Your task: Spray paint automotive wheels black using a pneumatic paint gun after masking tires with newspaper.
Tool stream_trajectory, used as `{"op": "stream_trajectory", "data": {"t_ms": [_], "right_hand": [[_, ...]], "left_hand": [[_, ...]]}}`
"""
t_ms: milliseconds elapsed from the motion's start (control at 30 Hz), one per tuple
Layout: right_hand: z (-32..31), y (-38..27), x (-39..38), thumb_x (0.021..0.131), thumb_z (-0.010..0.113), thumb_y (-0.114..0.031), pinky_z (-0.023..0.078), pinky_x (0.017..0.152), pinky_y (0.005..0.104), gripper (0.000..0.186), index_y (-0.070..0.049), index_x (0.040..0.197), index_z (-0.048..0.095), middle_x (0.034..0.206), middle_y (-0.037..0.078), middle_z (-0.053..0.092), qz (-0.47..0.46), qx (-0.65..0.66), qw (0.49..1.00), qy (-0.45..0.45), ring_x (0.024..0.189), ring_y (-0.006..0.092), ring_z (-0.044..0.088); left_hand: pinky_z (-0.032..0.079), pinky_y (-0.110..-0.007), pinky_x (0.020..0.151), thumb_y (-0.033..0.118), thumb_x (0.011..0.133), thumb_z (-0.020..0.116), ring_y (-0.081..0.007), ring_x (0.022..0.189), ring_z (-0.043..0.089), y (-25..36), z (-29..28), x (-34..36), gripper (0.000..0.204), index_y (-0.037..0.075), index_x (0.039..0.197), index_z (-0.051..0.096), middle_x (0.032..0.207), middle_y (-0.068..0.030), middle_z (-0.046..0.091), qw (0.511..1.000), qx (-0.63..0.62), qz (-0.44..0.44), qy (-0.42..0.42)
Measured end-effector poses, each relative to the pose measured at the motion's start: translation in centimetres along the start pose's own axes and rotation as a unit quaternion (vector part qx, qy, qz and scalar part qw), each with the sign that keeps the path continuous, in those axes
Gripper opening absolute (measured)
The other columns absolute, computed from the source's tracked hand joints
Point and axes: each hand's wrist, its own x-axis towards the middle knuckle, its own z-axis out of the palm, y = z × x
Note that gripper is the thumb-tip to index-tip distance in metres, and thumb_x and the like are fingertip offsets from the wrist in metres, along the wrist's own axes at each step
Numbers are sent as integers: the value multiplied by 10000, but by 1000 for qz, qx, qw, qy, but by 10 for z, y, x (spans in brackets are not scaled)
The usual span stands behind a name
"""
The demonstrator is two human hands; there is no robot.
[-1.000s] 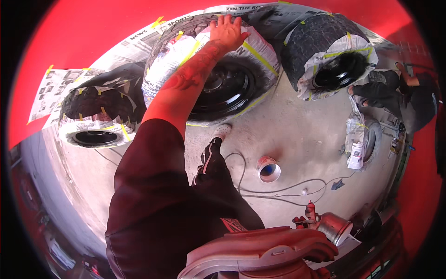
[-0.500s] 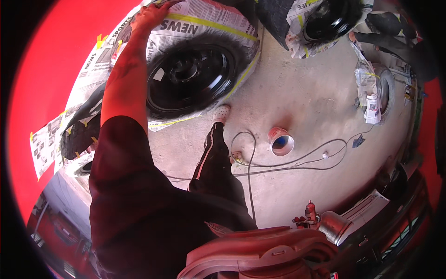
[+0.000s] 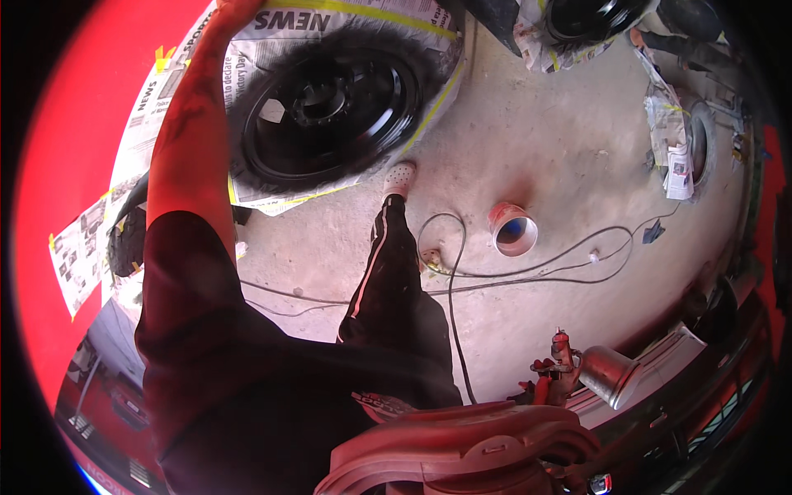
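Observation:
A glossy black wheel rim (image 3: 322,115) sits in a tyre covered with taped newspaper (image 3: 268,51), with dark overspray around the rim. My left arm reaches up along its left side. My left hand (image 3: 238,8) is at the newspaper by the upper edge, its fingers cut off by the picture's edge. At the lower right, my right hand (image 3: 548,384) is closed round a spray gun (image 3: 563,351) with a metal cup (image 3: 611,376). The gun stays well away from the wheel, down beside a dark car. My right forearm is hidden behind a reddish rubber piece (image 3: 462,437) in the foreground.
A second masked black wheel (image 3: 590,18) stands at the top right, near a tyre partly covered with newspaper (image 3: 672,140). A white bucket (image 3: 515,232) and a looping hose (image 3: 536,276) lie on the concrete floor. A red panel (image 3: 74,140) curves along the left.
The view has shifted, so the wheel sits higher and further left. My left fingers, spread on the newspaper before, are now cut off. My right hand still holds the spray gun.

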Motion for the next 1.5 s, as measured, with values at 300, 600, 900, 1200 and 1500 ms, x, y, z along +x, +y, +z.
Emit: {"op": "stream_trajectory", "data": {"t_ms": [300,600,900,1200,1500], "right_hand": [[-53,55,6,915,594,-45,567,581,276,369,32,1270,525,1132,131,640,115,-135,982,71,888,186,644],[-27,23,-10,913,585,-65,567,583,265,398,46,1289,511,1154,152,637,-4,10,1000,-24,951,197,646],[-83,78,-30,915,581,-64,553,569,245,386,38,1283,525,1115,143,645,-40,22,999,-4,915,178,641],[-101,90,-28,911,565,-58,570,584,250,401,37,1297,512,1124,153,639,-56,42,998,-5,932,194,648],[-77,93,-6,902,568,-40,582,597,256,514,37,1390,425,1157,168,626,-71,42,996,-33,980,206,651]], "left_hand": [[553,-415,787,334,975,476,-302,873,675,-75,51,-25,333,225,1234,654,1038,-166,671,963,129,57,229],[316,-556,1069,559,885,553,-457,1320,362,77,1,-193,680,64,1348,497,1421,-306,382,973,110,-78,188],[376,-491,922,607,827,587,-339,1050,515,134,59,-320,537,164,1129,627,1083,-143,542,946,136,53,289],[302,-511,1015,497,801,677,-317,1124,486,163,99,-449,550,149,1218,589,1155,-123,553,953,94,97,271],[303,-503,1036,474,805,683,-322,1154,474,133,81,-426,566,136,1247,577,1186,-136,552,963,79,107,233]]}}
